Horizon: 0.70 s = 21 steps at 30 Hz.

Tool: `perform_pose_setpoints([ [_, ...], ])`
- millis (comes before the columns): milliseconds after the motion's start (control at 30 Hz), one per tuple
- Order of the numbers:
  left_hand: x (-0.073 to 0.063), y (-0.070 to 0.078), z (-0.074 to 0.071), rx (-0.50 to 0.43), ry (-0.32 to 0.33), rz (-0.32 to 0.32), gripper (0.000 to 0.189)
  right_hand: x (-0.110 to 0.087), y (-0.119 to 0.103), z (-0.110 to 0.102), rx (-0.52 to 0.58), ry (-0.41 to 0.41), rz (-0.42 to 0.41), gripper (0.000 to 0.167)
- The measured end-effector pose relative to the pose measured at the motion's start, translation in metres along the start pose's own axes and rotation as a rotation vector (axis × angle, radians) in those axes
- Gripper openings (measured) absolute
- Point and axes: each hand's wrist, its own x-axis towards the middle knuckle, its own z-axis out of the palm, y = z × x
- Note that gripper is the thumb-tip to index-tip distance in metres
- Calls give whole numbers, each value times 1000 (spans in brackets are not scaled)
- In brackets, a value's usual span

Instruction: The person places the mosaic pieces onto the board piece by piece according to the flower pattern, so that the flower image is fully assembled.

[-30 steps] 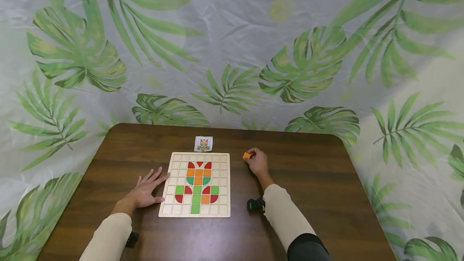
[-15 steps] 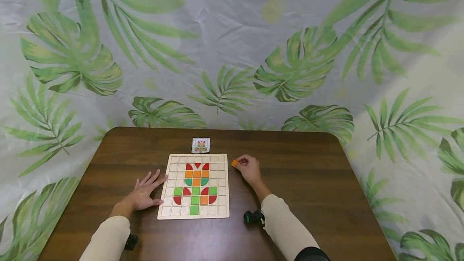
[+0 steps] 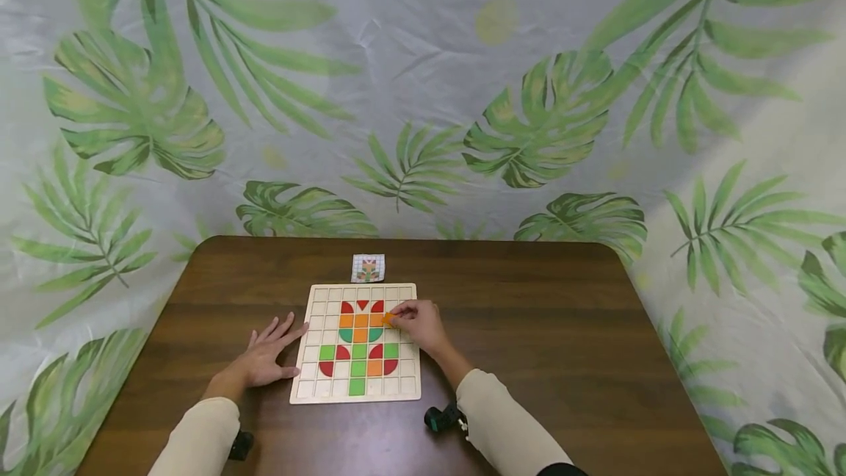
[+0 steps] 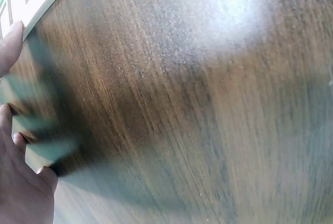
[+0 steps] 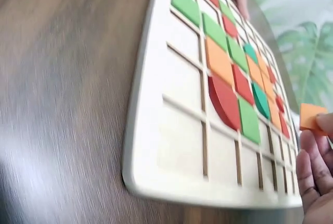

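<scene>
A square wooden grid board lies on the table with red, orange, green and teal tiles in its cells, laid out like a flower. My right hand pinches an orange square tile between thumb and fingers, over the upper right part of the board. In the head view that tile overlaps the cells beside the orange row. My left hand rests with spread fingers at the board's left edge, thumb and fingertips right at the rim.
Behind the board lies a small printed card with a coloured flower pattern on a grid. The brown wooden table has rounded far corners. A leaf-patterned curtain hangs behind it. A small dark device sits at the right wrist.
My right hand has moved left with the orange square tile, from the table right of the board to over the board. The left hand stays at the board's left edge.
</scene>
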Motion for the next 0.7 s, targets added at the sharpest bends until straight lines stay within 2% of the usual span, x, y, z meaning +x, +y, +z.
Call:
perform_pose_setpoints([
  [200,-1,0,1,-8,4,-7,87,-4,-8,22,-27,-76,-15,8],
  [500,0,0,0,2,1,-5,86,-12,-19,49,-153,-176,-60,4],
  [700,1,-2,1,-2,2,-2,84,-17,-20,63,-208,-216,-138,5],
])
